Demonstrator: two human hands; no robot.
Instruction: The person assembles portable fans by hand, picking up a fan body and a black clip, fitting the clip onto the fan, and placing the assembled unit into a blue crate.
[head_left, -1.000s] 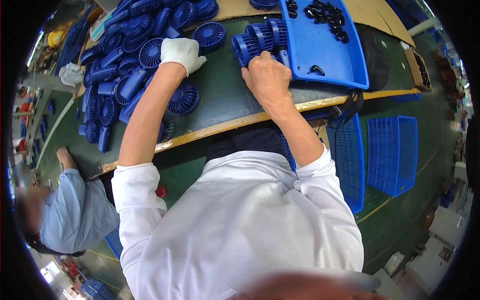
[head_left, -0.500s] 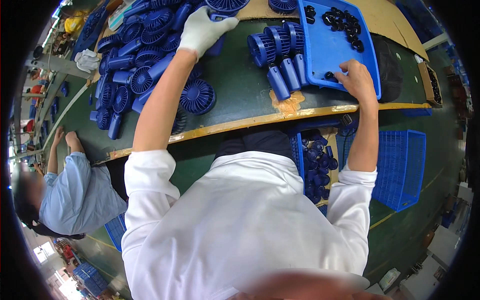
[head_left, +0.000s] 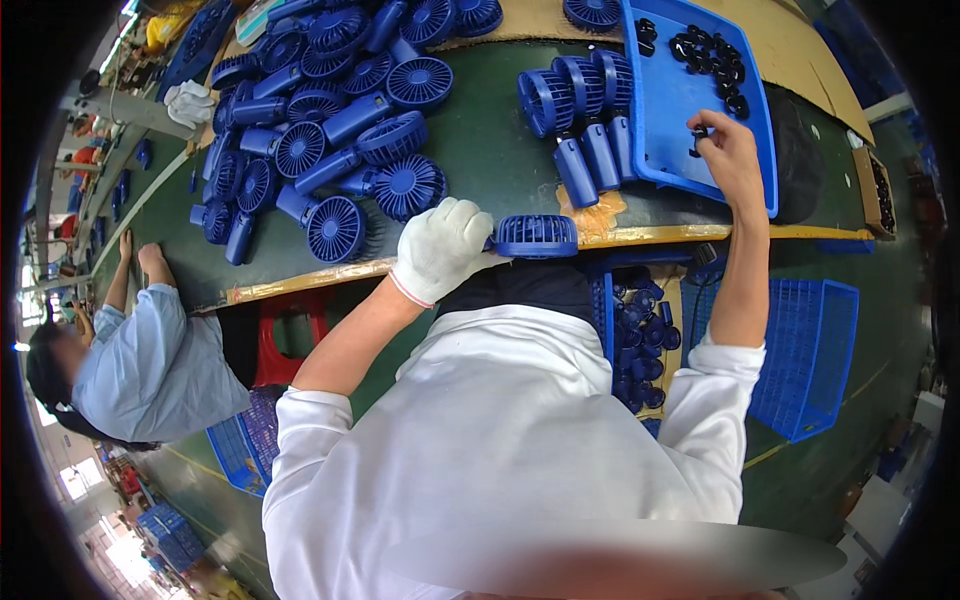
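Note:
My left hand [head_left: 443, 247], in a white glove, is closed round the handle of a blue handheld fan [head_left: 537, 237] at the table's front edge. The fan's round cage points right, while the handle is mostly hidden in the glove. Bare, my right hand [head_left: 733, 160] pinches a small black plastic part [head_left: 698, 136] over the near half of a blue tray [head_left: 655, 172]. More black parts [head_left: 708, 58] lie loose at the tray's far end. Between my hands, left of the tray, three blue fans [head_left: 596, 150] lie side by side in a row.
A large heap of blue fans [head_left: 300, 148] covers the table's left side. A black cloth-like item [head_left: 797, 165] lies right of the tray, with a cardboard box [head_left: 868, 185] farther right. Blue crates [head_left: 808, 350] stand below the edge. A co-worker [head_left: 165, 365] sits at the left.
My left hand has come back from the heap toward the front edge, bringing a fan. My right hand has risen from the tray's near side with a black part pinched in its fingers.

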